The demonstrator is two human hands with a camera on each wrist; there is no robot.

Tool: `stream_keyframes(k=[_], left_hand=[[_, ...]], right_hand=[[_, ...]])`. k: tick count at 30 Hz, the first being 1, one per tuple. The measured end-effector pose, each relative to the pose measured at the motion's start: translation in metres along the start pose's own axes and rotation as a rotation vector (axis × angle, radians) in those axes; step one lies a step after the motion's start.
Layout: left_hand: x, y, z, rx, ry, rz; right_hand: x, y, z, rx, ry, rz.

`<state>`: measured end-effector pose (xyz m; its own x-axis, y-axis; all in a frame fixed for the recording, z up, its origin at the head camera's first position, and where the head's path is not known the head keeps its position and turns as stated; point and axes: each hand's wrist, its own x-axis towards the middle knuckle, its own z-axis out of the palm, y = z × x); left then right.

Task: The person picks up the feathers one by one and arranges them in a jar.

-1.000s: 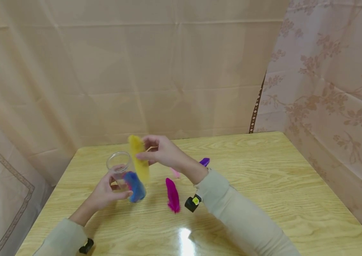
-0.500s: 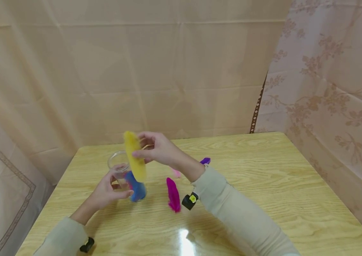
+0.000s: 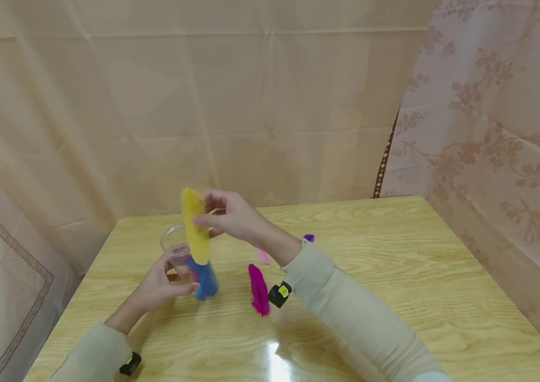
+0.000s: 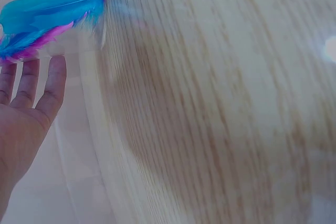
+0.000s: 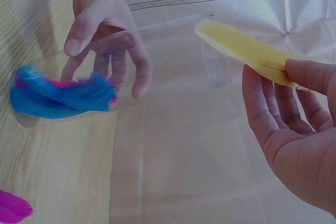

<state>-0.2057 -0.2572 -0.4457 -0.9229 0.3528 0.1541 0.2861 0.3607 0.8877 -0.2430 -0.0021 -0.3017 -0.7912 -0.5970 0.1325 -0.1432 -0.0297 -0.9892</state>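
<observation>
My left hand grips a tall clear plastic jar, whose base appears to stand on the table. Inside it, low down, lie blue feathers with some pink among them. Between thumb and fingers my right hand pinches a yellow feather. That feather is held nearly upright beside the jar's open mouth, and in the head view it covers part of the rim. From the right wrist view, the feather's tip overlaps the mouth end; whether it touches cannot be told.
On the wooden table a magenta feather lies right of the jar. Farther back are a pale pink feather and a purple feather, both partly hidden by the right arm. Curtains hang behind the table and at its sides.
My right hand has moved the yellow feather a little left and up beside the jar's mouth, turning it more upright. The left hand and jar have hardly moved.
</observation>
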Motion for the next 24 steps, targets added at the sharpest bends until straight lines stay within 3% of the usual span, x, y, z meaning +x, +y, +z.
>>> stream_keyframes(k=[10, 17, 24], left_hand=[[0.001, 0.002, 0.0, -0.031, -0.01, 0.014], [-0.002, 0.003, 0.003, -0.035, 0.002, 0.023], [-0.002, 0.003, 0.002, -0.042, -0.006, 0.021]], right_hand=[[0.011, -0.008, 0.004, 0.03, 0.056, -0.076], [0.012, -0.01, 0.01, 0.051, 0.12, -0.178], [0.015, -0.01, 0.017, -0.007, 0.147, -0.237]])
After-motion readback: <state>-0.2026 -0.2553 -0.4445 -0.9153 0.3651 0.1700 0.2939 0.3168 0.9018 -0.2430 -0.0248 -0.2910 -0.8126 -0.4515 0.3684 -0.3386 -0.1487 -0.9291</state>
